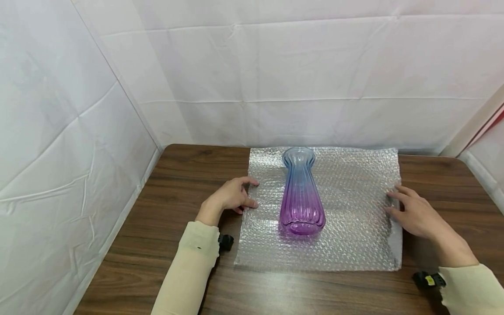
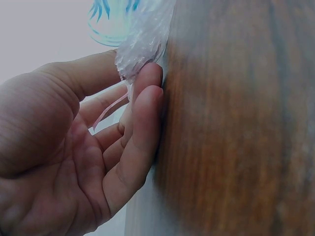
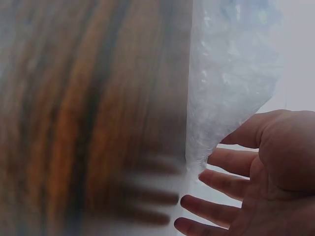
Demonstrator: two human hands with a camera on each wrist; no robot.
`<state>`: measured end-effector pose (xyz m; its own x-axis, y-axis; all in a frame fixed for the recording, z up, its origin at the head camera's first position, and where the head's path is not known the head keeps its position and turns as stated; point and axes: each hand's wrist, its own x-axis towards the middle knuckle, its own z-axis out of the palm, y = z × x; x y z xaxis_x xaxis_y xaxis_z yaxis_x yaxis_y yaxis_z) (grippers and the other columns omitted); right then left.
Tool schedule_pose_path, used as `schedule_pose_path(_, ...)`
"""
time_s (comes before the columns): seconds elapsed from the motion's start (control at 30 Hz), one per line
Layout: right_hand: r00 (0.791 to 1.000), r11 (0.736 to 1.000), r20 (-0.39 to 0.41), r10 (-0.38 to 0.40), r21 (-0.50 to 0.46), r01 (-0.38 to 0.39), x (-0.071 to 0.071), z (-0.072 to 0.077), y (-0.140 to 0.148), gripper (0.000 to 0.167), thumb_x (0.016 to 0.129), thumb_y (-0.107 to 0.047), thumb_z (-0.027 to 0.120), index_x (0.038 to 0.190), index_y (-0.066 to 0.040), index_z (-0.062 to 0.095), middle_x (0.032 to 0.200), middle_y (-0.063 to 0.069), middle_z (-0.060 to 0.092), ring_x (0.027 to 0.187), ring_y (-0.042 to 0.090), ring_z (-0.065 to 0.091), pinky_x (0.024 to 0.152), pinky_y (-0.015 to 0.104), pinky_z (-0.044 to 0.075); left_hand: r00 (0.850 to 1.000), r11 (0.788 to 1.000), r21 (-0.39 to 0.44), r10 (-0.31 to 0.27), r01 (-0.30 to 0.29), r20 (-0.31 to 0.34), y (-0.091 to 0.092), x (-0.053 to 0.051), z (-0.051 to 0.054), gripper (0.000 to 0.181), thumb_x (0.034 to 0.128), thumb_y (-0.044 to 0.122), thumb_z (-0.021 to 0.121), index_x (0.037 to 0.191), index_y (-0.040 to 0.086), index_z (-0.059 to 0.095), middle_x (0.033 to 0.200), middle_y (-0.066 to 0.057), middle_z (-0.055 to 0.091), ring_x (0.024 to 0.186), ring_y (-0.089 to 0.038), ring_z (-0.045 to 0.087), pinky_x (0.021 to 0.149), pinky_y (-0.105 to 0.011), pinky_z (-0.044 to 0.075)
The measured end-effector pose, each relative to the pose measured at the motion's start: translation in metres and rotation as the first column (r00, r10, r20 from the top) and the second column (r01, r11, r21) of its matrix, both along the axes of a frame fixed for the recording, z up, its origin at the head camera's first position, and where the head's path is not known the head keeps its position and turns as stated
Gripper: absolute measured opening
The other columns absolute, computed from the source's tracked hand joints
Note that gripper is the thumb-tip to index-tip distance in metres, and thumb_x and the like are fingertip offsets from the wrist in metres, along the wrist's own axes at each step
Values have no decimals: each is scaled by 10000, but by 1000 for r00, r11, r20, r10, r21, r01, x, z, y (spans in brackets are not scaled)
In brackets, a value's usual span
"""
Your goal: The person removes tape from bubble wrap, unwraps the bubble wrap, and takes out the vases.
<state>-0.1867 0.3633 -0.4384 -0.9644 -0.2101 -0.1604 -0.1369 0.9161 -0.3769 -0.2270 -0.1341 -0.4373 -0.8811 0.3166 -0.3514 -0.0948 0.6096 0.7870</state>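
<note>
Glass vase (image 1: 302, 197) is lying on bubble wrap (image 1: 354, 197) between left hand (image 1: 230, 195), pinching one edge, and right hand (image 1: 418, 213), grip unclear. Laying-out looks done; no fold is covering it.

- table (image 1: 134, 262): brown wood grain with darker streaks, spreading beneath the left fingers (image 1: 250, 180) and right fingers (image 1: 399, 196). far corners rounded, one beyond and left of the left fingers, one beyond and right of the right fingers. pale sheen on the top, between the two sets and nearer the wearer.
- back cloth (image 1: 307, 65): white, upright, beyond all the fingers; level creases cross it, one upright crease roughly in line with the left fingertips.
- side cloth (image 1: 47, 131): white, wrinkled, well left of the left fingers.
- post (image 1: 481, 118): pale, slanting in view, beyond and right of the right fingers; red strip (image 1: 498, 120) just beside it.
- white panel (image 1: 488, 162): right of the right fingers, past the table edge.
</note>
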Motion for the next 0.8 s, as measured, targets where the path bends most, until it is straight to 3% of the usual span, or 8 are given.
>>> schedule_pose_path(0.57,999,1000,52,-6,8,5,-2,-3,11,649,1060,-339,571,1526,81,404,1600,411,186,1369,715,201,1020,831,262,1000,1000,-2,-11,11,0,1,0,0,671,860,134,859,1460,217,570,787,-100,659,665,-200,658,590,-355,620)
schedule_pose_path(0.8,1000,1000,31,0,7,0,-5,-2,15,629,1026,-284,632,1501,83,443,1579,414,239,1371,694,245,1022,815,287,1000,1000,3,-5,5,-3,0,0,0,667,857,130,861,1454,217,575,785,-101,662,659,-203,657,584,-354,617)
